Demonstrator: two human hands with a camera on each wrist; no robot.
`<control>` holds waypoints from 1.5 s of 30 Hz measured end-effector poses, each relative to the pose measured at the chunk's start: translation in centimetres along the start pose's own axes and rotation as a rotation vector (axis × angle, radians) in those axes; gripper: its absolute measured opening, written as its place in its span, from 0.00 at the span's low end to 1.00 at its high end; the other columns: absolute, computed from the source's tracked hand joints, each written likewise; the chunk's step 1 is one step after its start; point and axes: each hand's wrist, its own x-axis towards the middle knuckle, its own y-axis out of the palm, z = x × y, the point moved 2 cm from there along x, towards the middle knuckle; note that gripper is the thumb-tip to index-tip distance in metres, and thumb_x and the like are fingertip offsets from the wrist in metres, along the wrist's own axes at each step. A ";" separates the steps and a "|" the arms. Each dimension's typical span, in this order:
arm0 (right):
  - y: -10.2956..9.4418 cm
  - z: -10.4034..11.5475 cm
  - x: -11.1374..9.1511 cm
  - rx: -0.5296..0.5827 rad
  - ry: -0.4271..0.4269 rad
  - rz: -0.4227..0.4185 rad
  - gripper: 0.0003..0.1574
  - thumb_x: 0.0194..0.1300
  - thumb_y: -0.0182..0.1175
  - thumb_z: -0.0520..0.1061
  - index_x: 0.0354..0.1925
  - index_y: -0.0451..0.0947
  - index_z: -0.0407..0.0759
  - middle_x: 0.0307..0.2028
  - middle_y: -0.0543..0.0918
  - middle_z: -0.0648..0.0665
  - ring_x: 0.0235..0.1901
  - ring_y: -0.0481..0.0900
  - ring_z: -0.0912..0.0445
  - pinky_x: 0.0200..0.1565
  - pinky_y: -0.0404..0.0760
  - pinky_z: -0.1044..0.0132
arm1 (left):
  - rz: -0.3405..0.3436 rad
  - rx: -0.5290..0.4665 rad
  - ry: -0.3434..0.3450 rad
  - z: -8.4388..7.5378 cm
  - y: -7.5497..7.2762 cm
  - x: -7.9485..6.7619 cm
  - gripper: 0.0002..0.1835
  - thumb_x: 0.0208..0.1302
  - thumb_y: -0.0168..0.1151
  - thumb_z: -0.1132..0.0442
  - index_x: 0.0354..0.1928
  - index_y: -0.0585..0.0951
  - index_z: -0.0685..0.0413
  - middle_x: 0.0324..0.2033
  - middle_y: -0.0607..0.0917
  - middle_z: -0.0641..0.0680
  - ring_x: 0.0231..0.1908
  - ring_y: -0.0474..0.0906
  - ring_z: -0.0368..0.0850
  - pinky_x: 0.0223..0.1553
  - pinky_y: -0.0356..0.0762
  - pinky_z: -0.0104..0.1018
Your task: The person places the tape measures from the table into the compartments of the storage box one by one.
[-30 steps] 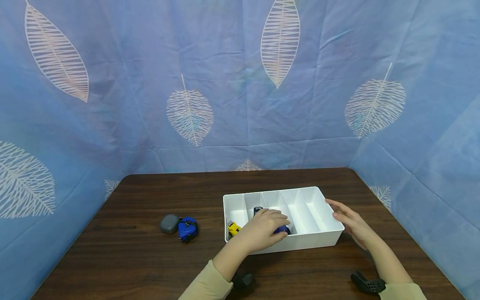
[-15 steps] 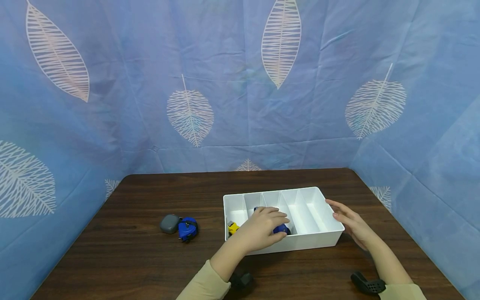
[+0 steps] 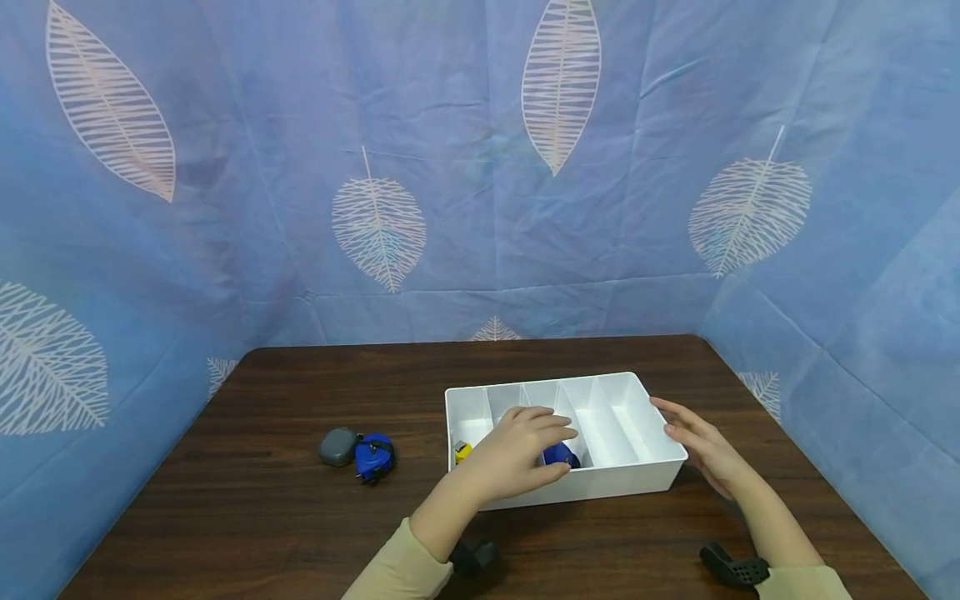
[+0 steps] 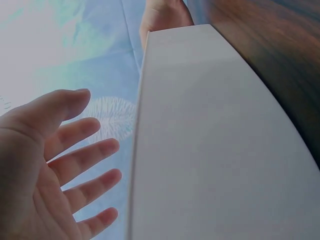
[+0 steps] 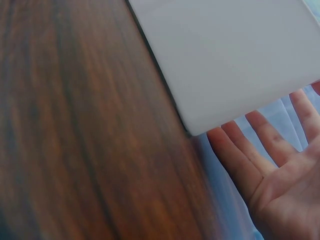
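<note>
A white divided box (image 3: 583, 486) stands on the dark wooden table. My left hand (image 3: 513, 454) is over its left half, fingers spread and slightly bent, holding nothing; the left wrist view shows the palm bare and the fingers (image 4: 87, 159) beside the box's wall. A blue object (image 3: 560, 455) lies in the middle compartment, partly behind that hand. In the leftmost compartment a bit of a yellow object (image 3: 461, 452) shows past the wrist. My right hand (image 3: 705, 446) rests with relaxed fingers at the box's right end, fingertips right at the wall.
Left of the box lie a grey rounded case (image 3: 337, 447) and, close against it, a blue object with a black strap (image 3: 373, 457). Black wrist camera mounts (image 3: 735, 568) sit on both forearms. A blue leaf-print cloth (image 3: 450, 208) hangs behind the table.
My left hand has drawn slightly left and its fingers have lifted and spread. The hand now hides the small dark object seen beyond its fingers earlier. The right hand stays put.
</note>
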 end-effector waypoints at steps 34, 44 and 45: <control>-0.1 -0.3 0.1 0.004 -0.005 -0.001 0.32 0.75 0.44 0.45 0.72 0.51 0.38 0.59 0.64 0.42 0.50 0.73 0.61 0.45 0.77 0.58 | -0.041 -0.011 -0.030 1.4 -1.4 -2.8 0.32 0.66 0.58 0.46 0.70 0.66 0.47 0.69 0.63 0.53 0.69 0.54 0.52 0.64 0.56 0.55; -0.2 -0.3 0.0 -0.007 0.004 -0.006 0.32 0.75 0.44 0.45 0.73 0.52 0.39 0.58 0.64 0.43 0.50 0.73 0.60 0.45 0.76 0.58 | -0.042 -0.008 -0.075 1.9 -2.3 -3.8 0.34 0.65 0.60 0.46 0.71 0.64 0.46 0.69 0.63 0.52 0.68 0.55 0.52 0.63 0.56 0.56; -0.1 -0.3 0.0 -0.005 0.004 -0.007 0.32 0.75 0.44 0.45 0.73 0.52 0.39 0.58 0.65 0.43 0.50 0.73 0.60 0.45 0.77 0.58 | -0.044 -0.011 -0.078 1.9 -2.3 -4.0 0.34 0.65 0.60 0.46 0.71 0.64 0.46 0.69 0.63 0.52 0.69 0.55 0.52 0.63 0.56 0.57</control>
